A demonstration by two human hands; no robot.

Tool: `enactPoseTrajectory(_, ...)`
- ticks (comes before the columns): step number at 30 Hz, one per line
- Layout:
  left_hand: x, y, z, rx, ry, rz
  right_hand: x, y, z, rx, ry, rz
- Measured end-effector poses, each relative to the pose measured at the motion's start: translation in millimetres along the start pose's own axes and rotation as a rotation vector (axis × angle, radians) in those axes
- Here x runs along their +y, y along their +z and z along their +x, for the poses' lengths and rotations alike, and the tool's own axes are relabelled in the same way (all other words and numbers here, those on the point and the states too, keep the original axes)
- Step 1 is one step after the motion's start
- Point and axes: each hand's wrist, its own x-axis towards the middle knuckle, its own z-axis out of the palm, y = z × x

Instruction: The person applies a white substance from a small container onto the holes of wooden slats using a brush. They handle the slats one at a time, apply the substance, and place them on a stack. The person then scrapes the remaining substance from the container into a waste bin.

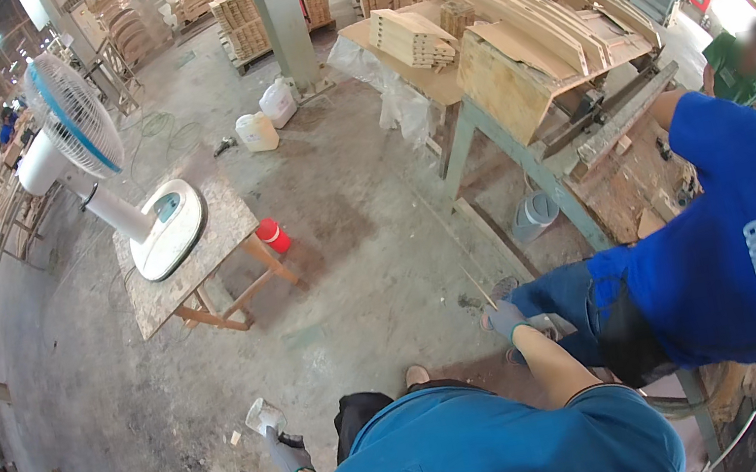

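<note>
My left hand (288, 453), in a grey glove, is low on the left with its fingers closed around a small whitish cup (264, 415). What the cup holds is too small to make out. My right hand (506, 318), also gloved in grey, reaches out in front and grips a thin wooden stick (481, 289) that points up and away. Whether the stick has a bristle or other tip cannot be seen. Both hands are above the concrete floor; the right one is close to the jeans of a person in a blue shirt (728, 237).
A white and blue fan (166, 226) stands on a small table (226, 223) at left, beside a red bucket (273, 235). Ahead right, a workbench (537, 169) carries curved wooden parts (532, 20). A grey bucket (535, 216) sits under it. Jugs (258, 133) stand near a pillar (282, 22).
</note>
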Motion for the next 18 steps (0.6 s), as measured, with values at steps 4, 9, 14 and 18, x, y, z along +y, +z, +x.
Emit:
enactPoseTrajectory(4, -1, 84, 30, -0.138, -0.043, 0.036, -81, -7, 38, 0.018, -0.028, 0.1)
enactPoseTrajectory(9, 0, 212, 87, -0.266, -0.05, 0.271, -148, -9, 69, -0.113, -0.028, 0.362)
enactPoseTrajectory(14, 1, 354, 141, -0.394, -0.125, 0.382, -186, -25, 123, -0.048, 0.012, 0.377)
enactPoseTrajectory(18, 2, 454, 202, -0.618, -0.039, 0.615, -235, -63, 164, 0.103, 0.008, 0.243)
